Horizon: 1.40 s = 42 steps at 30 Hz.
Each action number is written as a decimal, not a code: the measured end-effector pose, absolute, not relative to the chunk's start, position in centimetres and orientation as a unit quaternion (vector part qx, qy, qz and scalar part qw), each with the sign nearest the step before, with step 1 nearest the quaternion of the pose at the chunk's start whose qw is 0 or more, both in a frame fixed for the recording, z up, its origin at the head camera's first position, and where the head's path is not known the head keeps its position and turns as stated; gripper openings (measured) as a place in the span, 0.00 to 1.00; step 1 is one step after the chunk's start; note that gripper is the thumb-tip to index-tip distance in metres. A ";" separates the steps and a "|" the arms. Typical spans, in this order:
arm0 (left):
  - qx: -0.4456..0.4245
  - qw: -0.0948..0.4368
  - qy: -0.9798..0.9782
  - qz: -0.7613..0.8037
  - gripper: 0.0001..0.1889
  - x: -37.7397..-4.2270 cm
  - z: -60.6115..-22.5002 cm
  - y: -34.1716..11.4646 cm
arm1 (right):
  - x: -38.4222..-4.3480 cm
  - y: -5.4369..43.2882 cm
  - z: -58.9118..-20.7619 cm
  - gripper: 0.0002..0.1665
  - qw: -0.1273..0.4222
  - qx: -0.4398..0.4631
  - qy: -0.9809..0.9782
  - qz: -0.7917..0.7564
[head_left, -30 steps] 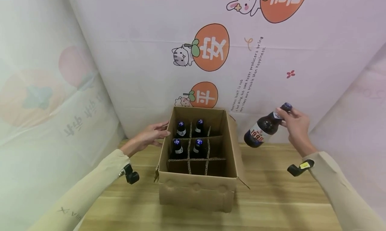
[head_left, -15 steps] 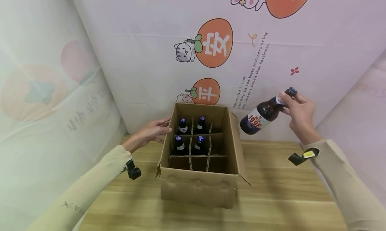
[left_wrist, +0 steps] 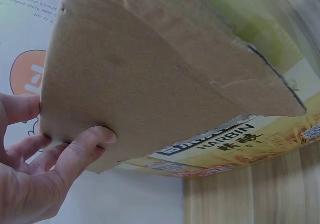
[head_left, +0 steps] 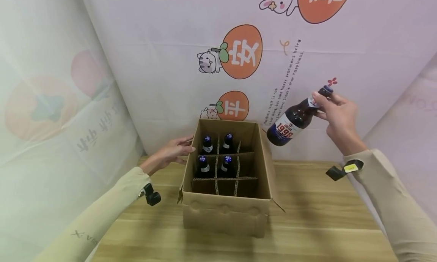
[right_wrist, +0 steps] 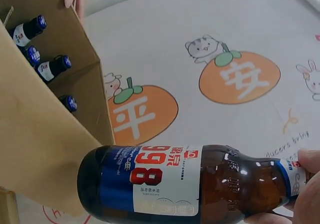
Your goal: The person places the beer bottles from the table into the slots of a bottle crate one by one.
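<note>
In the head view, an open cardboard box (head_left: 225,218) stands on the table, split into cells by cardboard dividers (head_left: 247,177). Several capped beer bottles (head_left: 204,167) stand in its back-left and middle cells. My left hand (head_left: 170,152) holds the box's left side; the left wrist view shows thumb and fingers at the edge of a flap (left_wrist: 135,79). Right of the box, my right hand (head_left: 341,116) grips a brown beer bottle (head_left: 290,121) by the neck. It hangs tilted in the air, base towards the box. Its label (right_wrist: 167,181) shows in the right wrist view.
Behind the box rises a white cloth wall (head_left: 164,64) printed with orange fruit and cartoon animals. More cloth (head_left: 44,140) closes off the left side. The wooden table (head_left: 314,209) extends right of the box and in front of it.
My right hand has lifted the beer bottle higher and tilted it further over. The left hand stays at the box, and the bottles inside have not moved.
</note>
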<state>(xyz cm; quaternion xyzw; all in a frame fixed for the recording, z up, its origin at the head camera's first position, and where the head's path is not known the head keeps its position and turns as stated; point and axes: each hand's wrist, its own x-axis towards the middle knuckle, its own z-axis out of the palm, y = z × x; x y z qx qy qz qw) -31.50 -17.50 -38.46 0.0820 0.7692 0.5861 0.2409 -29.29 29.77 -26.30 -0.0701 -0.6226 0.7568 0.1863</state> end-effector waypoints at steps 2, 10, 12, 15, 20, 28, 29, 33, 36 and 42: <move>0.082 0.241 0.768 0.588 0.40 -31.5 -38.5 -17.5 | -29.2 29.4 -26.1 0.27 0.182 -0.062 -0.621 0.760; 0.082 0.244 0.766 0.589 0.40 -31.2 -38.5 -17.6 | -29.2 27.4 -25.9 0.25 0.171 -0.024 -0.631 0.756; 0.084 0.244 0.766 0.588 0.40 -31.2 -38.5 -17.7 | -29.4 26.6 -25.9 0.24 0.169 -0.011 -0.634 0.755; 0.085 0.241 0.767 0.588 0.40 -31.2 -38.4 -17.9 | -29.7 25.5 -25.7 0.20 0.167 0.005 -0.637 0.753; 0.087 0.243 0.766 0.589 0.40 -31.4 -38.3 -17.8 | -30.0 24.3 -25.1 0.24 0.154 0.022 -0.640 0.752; 0.092 0.245 0.767 0.586 0.40 -31.4 -38.4 -17.7 | -29.6 22.6 -25.4 0.40 0.112 0.023 -0.657 0.745; 0.091 0.245 0.767 0.586 0.40 -31.4 -38.5 -17.7 | -29.5 22.3 -25.5 0.41 0.103 0.023 -0.662 0.742; 0.089 0.243 0.767 0.587 0.40 -31.5 -38.6 -17.7 | -29.1 21.0 -26.0 0.42 0.067 0.022 -0.688 0.722; 0.089 0.241 0.767 0.588 0.40 -31.4 -38.6 -17.6 | -28.8 20.1 -26.4 0.42 0.051 0.024 -0.710 0.702; 0.093 0.240 0.768 0.587 0.40 -31.4 -38.5 -17.5 | -28.4 17.9 -27.2 0.36 0.032 0.054 -0.744 0.665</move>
